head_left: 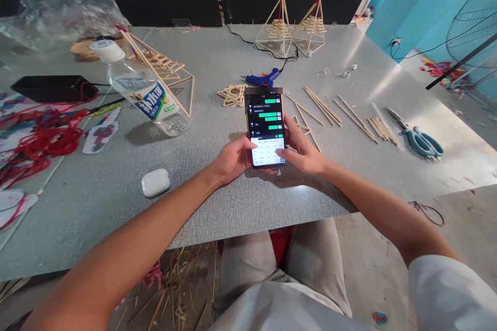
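Note:
A smartphone (266, 132) is held upright above the near part of the table, its lit screen showing a dark chat with green bubbles and a light keyboard below. My left hand (234, 159) wraps round its left side and lower edge, with the thumb over the keyboard. From the right, my right hand (302, 149) grips the other side, its thumb on the lower right of the screen. Just beyond the phone lie a blue glue gun (264, 78) and a small star-shaped stick frame (232, 95). Another stick frame (303, 125) is partly hidden behind my right hand.
A plastic bottle (145, 95), a larger stick frame (163, 64) and a white case (156, 182) are on the left. Loose sticks (322, 106) and blue-handled scissors (421, 140) lie right. Two stick pyramids (282, 26) stand behind. Red cord (50, 137) lies far left.

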Available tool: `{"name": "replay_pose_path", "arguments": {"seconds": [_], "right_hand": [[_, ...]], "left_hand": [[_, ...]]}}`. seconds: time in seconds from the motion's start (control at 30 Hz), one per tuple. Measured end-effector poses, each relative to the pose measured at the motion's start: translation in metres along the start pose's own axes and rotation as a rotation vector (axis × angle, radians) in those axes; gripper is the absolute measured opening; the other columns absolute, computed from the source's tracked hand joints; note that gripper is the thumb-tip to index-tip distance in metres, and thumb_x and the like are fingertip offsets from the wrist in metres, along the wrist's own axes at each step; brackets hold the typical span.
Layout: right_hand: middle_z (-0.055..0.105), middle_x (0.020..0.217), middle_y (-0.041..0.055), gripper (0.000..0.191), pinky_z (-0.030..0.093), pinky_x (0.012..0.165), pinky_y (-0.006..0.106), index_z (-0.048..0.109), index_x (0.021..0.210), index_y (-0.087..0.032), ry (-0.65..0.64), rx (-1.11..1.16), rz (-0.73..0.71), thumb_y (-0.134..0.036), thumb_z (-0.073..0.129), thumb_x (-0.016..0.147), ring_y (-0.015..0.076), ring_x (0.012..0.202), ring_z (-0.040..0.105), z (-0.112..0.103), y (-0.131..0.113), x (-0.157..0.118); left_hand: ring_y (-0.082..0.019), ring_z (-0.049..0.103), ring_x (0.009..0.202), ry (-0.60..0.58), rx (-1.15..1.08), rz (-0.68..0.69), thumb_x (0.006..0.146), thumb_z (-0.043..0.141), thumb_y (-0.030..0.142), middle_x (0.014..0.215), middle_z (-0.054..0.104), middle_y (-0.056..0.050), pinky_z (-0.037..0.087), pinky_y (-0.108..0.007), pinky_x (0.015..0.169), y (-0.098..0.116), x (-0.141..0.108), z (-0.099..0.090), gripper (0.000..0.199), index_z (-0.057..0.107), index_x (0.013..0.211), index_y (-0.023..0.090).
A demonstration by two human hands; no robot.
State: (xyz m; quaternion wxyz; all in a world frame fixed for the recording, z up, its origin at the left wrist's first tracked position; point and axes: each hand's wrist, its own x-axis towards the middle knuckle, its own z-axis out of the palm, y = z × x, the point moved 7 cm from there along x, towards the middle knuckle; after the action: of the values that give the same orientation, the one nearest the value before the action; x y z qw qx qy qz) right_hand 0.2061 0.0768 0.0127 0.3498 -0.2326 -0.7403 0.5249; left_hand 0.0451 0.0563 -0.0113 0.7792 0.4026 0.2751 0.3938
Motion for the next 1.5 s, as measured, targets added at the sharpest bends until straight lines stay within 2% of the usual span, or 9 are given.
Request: {"name": "replay_pose_path", "arguments": {"seconds": [0.17,0.33,0.47,0.7,0.9,1.0,1.1,1.27,1.5], "right_hand": [[0.073,0.148,0.0149,0.101,0.063,0.112,0.058,0.02,0.186,-0.034,0.004,-0.002,0.003,-0.06,0.074,0.106,0.0336,0.126,0.073,0.0002,0.0,-0.0002],[0.074,0.147,0.016,0.104,0.064,0.113,0.057,0.017,0.187,-0.03,0.033,-0.04,-0.002,-0.062,0.076,0.107,0.0338,0.127,0.073,0.0005,-0.004,-0.0006],[0.073,0.15,0.0158,0.098,0.065,0.113,0.056,0.021,0.185,-0.032,0.054,-0.021,0.02,-0.062,0.075,0.109,0.0333,0.128,0.073,0.0012,-0.003,-0.0003],[0.074,0.143,0.0132,0.096,0.066,0.104,0.052,0.024,0.182,-0.033,0.037,0.035,0.004,-0.063,0.076,0.108,0.0318,0.121,0.073,0.0014,0.0034,0.0003],[0.074,0.144,0.0134,0.097,0.065,0.106,0.053,0.022,0.182,-0.032,0.023,0.036,-0.01,-0.061,0.077,0.107,0.0322,0.122,0.074,0.0002,0.0034,0.0],[0.073,0.15,0.014,0.096,0.064,0.11,0.054,0.025,0.182,-0.033,0.031,0.053,-0.008,-0.059,0.078,0.106,0.0337,0.13,0.073,-0.0007,0.0027,0.0001],[0.073,0.152,0.0142,0.095,0.065,0.109,0.054,0.027,0.182,-0.033,0.03,0.077,-0.003,-0.056,0.078,0.105,0.0335,0.128,0.073,-0.0007,0.0021,0.0002],[0.073,0.151,0.0138,0.09,0.062,0.113,0.057,0.03,0.18,-0.031,0.029,0.084,-0.03,-0.05,0.078,0.105,0.0342,0.131,0.072,-0.0011,0.0006,0.0001],[0.073,0.153,0.0141,0.091,0.064,0.111,0.057,0.028,0.181,-0.032,0.022,0.061,-0.018,-0.051,0.075,0.106,0.0338,0.13,0.073,-0.002,0.0018,-0.0006]], "left_hand": [[-0.046,0.078,0.136,0.007,-0.002,-0.013,0.092,0.071,0.04,0.141,0.083,-0.02,0.074,-0.068,0.1,-0.0009,-0.0005,-0.0007,0.054,0.075,0.14,0.016],[-0.044,0.08,0.133,0.0,0.011,0.033,0.084,0.08,0.029,0.147,0.082,-0.015,0.075,-0.067,0.1,-0.0006,-0.0045,-0.0022,0.061,0.071,0.143,0.023],[-0.042,0.081,0.129,-0.016,0.007,0.032,0.084,0.081,0.025,0.146,0.082,-0.013,0.076,-0.066,0.098,-0.003,-0.005,-0.0032,0.058,0.07,0.142,0.026],[-0.045,0.077,0.139,-0.019,-0.028,0.017,0.083,0.073,0.029,0.145,0.082,-0.015,0.071,-0.072,0.109,-0.0006,-0.0013,-0.0019,0.056,0.075,0.139,0.02],[-0.047,0.077,0.136,0.019,0.015,-0.007,0.088,0.078,0.043,0.145,0.081,-0.02,0.076,-0.064,0.094,0.0001,-0.0008,0.0017,0.057,0.074,0.139,0.018],[-0.044,0.08,0.131,-0.008,0.079,0.041,0.083,0.091,0.034,0.152,0.079,-0.018,0.077,-0.059,0.095,0.0019,-0.0034,0.0047,0.065,0.07,0.143,0.023],[-0.041,0.081,0.13,-0.008,0.13,0.059,0.081,0.098,0.029,0.153,0.078,-0.018,0.077,-0.057,0.095,0.0015,-0.005,0.0048,0.071,0.068,0.145,0.025],[-0.043,0.08,0.131,0.028,0.085,0.029,0.081,0.097,0.033,0.152,0.078,-0.018,0.078,-0.059,0.092,0.0009,-0.0045,0.0032,0.065,0.071,0.14,0.022],[-0.044,0.081,0.127,0.043,0.036,0.019,0.079,0.09,0.027,0.144,0.082,-0.016,0.078,-0.064,0.091,0.0012,-0.0044,-0.0007,0.058,0.075,0.135,0.021]]}}
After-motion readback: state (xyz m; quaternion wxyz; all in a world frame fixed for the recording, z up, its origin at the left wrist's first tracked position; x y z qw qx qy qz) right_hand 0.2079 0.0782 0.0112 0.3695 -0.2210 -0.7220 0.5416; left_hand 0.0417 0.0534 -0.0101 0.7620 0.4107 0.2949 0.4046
